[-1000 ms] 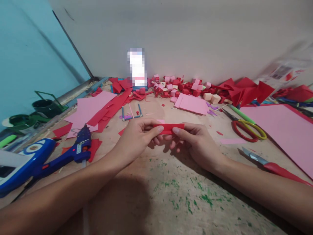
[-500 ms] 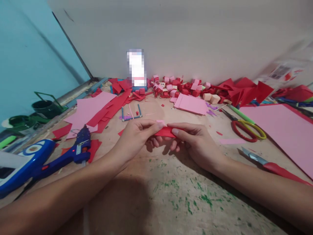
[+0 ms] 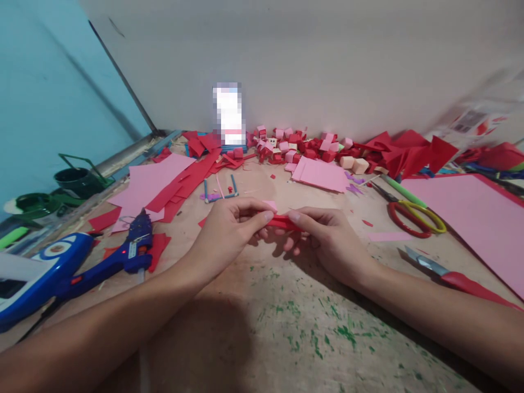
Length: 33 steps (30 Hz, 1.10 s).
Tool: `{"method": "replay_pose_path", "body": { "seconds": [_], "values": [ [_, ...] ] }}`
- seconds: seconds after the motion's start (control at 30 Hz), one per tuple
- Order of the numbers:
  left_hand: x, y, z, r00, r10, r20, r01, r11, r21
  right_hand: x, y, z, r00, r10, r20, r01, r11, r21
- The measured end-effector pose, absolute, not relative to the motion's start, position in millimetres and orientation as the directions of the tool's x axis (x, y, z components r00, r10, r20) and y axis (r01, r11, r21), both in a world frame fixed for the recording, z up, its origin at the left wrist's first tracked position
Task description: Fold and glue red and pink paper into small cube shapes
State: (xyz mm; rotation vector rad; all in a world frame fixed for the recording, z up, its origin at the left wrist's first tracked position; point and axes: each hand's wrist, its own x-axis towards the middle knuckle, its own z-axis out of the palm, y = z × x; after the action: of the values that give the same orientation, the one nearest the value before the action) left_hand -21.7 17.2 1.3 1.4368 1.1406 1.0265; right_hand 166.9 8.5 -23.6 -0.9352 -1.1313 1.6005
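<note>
Between my two hands, above the middle of the wooden table [image 3: 286,316], is a narrow folded piece of red paper [image 3: 281,222]. My left hand [image 3: 241,221] pinches its left end between thumb and fingers. At the right end, my right hand [image 3: 323,229] grips it the same way, the thumb lying along the top. Fingers cover both ends of the paper, so its full shape is hidden. Just behind my left fingertips a small pink paper piece [image 3: 270,205] shows on the table.
To the left lie a blue glue gun [image 3: 137,245], a tape dispenser [image 3: 53,267] and pink sheets [image 3: 155,174]. Small red and pink paper cubes [image 3: 303,144] line the wall beside a lit phone [image 3: 230,114]. Scissors [image 3: 413,218], a red-handled cutter [image 3: 462,281] and a large pink sheet [image 3: 470,213] lie right.
The red paper showed as a wider flat strip a second ago; now only a narrower folded band shows. Both thumbs have shifted slightly along it. The arms stay nearly in place.
</note>
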Motion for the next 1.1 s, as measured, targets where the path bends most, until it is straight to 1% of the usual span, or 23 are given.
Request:
{"method": "replay_pose_path", "body": {
  "seconds": [0.13, 0.27, 0.37, 0.57, 0.73, 0.87, 0.97, 1.1],
  "values": [
    [-21.4, 17.5, 0.2, 0.199, 0.979, 0.051, 0.129, -0.078, 0.989, 167.2, 8.5, -23.1, -0.254, 0.964, -0.075, -0.258, -0.143, -0.955],
    [-23.0, 17.8, -0.9, 0.255, 0.967, -0.005, 0.094, -0.020, 0.995, 166.9, 8.4, -23.3, -0.250, 0.966, -0.063, -0.263, -0.131, -0.956],
    [-24.2, 18.1, -0.9, 0.287, 0.958, -0.020, 0.093, -0.008, 0.996, 167.0, 8.2, -23.8, -0.237, 0.969, -0.067, -0.257, -0.129, -0.958],
    [-23.7, 18.3, -1.3, 0.235, 0.972, -0.008, 0.106, -0.017, 0.994, 167.3, 9.6, -25.9, -0.236, 0.971, -0.041, -0.242, -0.100, -0.965],
    [-23.9, 19.6, -4.8, 0.230, 0.973, 0.017, 0.138, -0.050, 0.989, 167.4, 9.4, -26.1, -0.242, 0.969, -0.041, -0.251, -0.104, -0.962],
    [-22.6, 18.8, -3.7, 0.237, 0.971, 0.036, 0.158, -0.075, 0.985, 166.6, 8.3, -21.5, -0.264, 0.963, -0.060, -0.213, -0.119, -0.970],
    [-21.3, 16.6, -0.8, 0.241, 0.970, 0.043, 0.158, -0.083, 0.984, 165.4, 7.9, -19.1, -0.264, 0.963, -0.054, -0.187, -0.106, -0.977],
    [-21.0, 15.7, 0.8, 0.242, 0.970, 0.040, 0.148, -0.078, 0.986, 164.4, 7.4, -20.2, -0.245, 0.969, -0.033, -0.193, -0.082, -0.978]
  ]
}}
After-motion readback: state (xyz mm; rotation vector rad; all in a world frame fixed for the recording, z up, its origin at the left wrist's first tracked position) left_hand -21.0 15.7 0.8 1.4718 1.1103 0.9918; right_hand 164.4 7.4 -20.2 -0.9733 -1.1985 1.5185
